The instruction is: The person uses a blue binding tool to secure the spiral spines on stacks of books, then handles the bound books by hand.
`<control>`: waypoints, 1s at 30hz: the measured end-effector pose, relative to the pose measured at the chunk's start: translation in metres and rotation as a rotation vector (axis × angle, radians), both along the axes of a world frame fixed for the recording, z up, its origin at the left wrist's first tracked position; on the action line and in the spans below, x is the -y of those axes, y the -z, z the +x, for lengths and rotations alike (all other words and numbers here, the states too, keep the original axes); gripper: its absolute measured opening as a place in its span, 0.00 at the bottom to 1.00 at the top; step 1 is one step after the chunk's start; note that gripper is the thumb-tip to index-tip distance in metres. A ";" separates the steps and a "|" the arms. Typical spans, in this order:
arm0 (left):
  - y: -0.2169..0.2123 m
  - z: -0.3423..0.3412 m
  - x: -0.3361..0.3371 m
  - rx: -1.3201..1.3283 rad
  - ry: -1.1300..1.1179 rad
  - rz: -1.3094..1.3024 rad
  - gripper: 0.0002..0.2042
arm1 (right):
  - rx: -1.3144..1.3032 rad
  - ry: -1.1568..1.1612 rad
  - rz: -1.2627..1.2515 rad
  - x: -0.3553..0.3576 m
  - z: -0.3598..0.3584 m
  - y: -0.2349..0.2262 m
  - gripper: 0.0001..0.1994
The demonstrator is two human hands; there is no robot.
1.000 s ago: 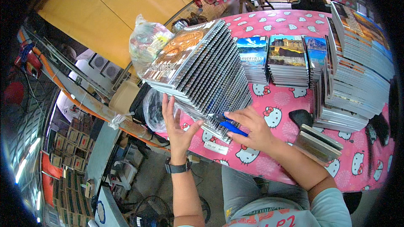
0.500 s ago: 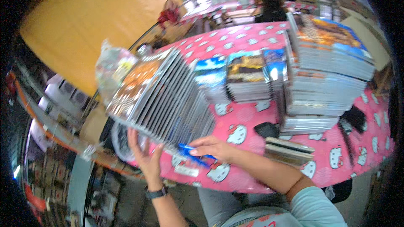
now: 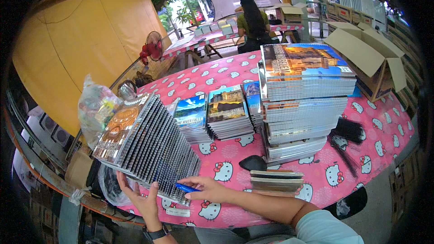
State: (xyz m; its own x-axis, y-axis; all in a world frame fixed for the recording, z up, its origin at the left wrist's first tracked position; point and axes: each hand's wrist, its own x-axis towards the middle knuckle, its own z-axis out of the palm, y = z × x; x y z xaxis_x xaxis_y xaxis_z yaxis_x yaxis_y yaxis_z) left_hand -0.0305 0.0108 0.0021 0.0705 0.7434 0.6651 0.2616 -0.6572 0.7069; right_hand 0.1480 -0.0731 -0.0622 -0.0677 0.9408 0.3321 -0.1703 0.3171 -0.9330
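A tall, leaning stack of spiral-bound books [image 3: 156, 151] stands at the left of the table, its black coils facing right and an orange picture on the top cover. My left hand [image 3: 141, 199] rests against the near lower side of this stack, fingers spread and thumb up. My right hand [image 3: 209, 190] is closed on a blue-handled tool [image 3: 186, 188], held beside the coils near the bottom of the stack. The tool's working end is too small to make out. A white paper strip [image 3: 177, 212] lies on the table just below my hands.
Shorter book stacks [image 3: 230, 113] stand mid-table, a large stack [image 3: 307, 104] to their right. Nearby lie a black object [image 3: 252, 162], grey boards [image 3: 276, 183] and black coils [image 3: 348, 131]. A plastic bag [image 3: 97, 108] sits left, an open carton [image 3: 370, 58] right. A person [image 3: 253, 18] sits beyond.
The view has tilted up and turned right, so the table sits lower and further left. My right hand keeps hold of the blue-handled tool by the coils; my left hand stays at the stack.
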 end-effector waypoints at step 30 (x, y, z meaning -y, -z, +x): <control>0.010 -0.025 -0.015 0.029 0.213 -0.064 0.41 | -0.146 -0.196 -0.144 -0.020 -0.011 -0.005 0.19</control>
